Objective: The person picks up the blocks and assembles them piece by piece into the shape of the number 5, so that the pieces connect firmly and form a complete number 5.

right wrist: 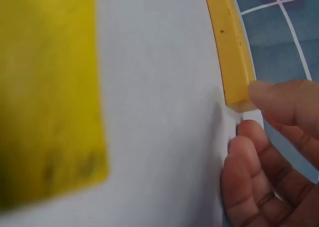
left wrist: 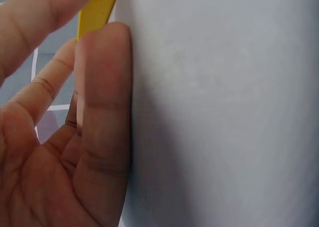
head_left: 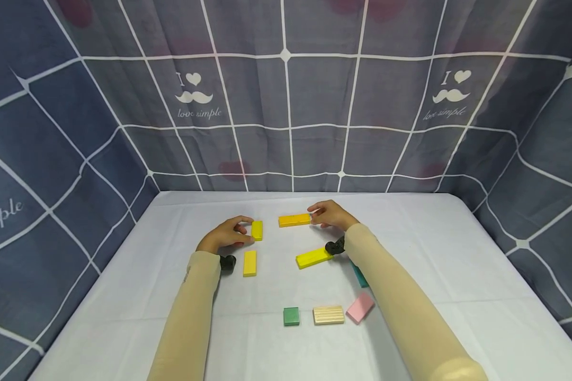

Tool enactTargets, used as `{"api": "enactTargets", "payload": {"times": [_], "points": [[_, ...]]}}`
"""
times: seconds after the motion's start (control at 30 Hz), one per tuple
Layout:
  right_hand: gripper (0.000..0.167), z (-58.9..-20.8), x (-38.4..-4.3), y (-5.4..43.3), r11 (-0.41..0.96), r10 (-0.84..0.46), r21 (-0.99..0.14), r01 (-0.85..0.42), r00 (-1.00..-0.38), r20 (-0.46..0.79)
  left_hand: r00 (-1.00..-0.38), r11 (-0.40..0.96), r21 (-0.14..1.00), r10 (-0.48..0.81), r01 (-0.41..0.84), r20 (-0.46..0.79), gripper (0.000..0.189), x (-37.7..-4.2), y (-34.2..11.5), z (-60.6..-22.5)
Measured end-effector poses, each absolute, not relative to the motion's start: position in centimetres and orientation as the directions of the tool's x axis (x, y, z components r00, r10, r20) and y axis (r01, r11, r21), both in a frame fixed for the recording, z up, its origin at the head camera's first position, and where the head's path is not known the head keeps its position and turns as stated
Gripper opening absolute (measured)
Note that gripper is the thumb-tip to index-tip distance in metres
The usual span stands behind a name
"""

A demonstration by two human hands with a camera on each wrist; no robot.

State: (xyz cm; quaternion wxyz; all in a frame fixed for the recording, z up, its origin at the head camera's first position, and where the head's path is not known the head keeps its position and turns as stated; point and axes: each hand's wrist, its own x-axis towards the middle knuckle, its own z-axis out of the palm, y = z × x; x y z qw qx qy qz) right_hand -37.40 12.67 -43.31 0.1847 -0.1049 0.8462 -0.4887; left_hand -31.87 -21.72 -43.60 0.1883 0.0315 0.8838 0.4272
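Observation:
My left hand (head_left: 228,234) pinches a short yellow block (head_left: 257,230) lengthwise, index finger at its far end and thumb at the near one. In the left wrist view, part of this yellow block (left wrist: 97,13) shows between the fingers. At the back of the table, my right hand (head_left: 332,216) is at the right end of a long orange-yellow block (head_left: 294,220). One fingertip (right wrist: 260,93) touches its corner in the right wrist view, while the other fingers bend loosely beside it. A second short yellow block (head_left: 250,263) lies nearer me, below the left hand.
A long yellow block (head_left: 313,257) lies slanted under the right wrist. Partly behind the right sleeve is a teal block (head_left: 359,275). A green square block (head_left: 291,316), a ridged wooden block (head_left: 328,315) and a pink block (head_left: 359,308) lie near the front. Grey checked curtains (head_left: 286,106) surround the white table (head_left: 124,317).

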Motion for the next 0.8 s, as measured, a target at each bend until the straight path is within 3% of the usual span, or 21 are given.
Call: {"api": "enactTargets", "payload": {"times": [0.37, 0.8], "points": [[0.041, -42.9, -37.1, 11.7, 0.603, -0.331, -0.797, -0.034, -0.920, -0.211, -0.931, 0.637, 0.764, 0.210, -0.101, -0.299, 0.066, -31.7, -21.6, -43.6], [0.039, -43.3, -37.2, 12.9, 0.594, -0.316, -0.804, -0.019, -0.925, -0.212, -0.927, 0.632, 0.769, 0.228, -0.092, -0.298, 0.066, -31.7, -21.9, -43.5]]}}
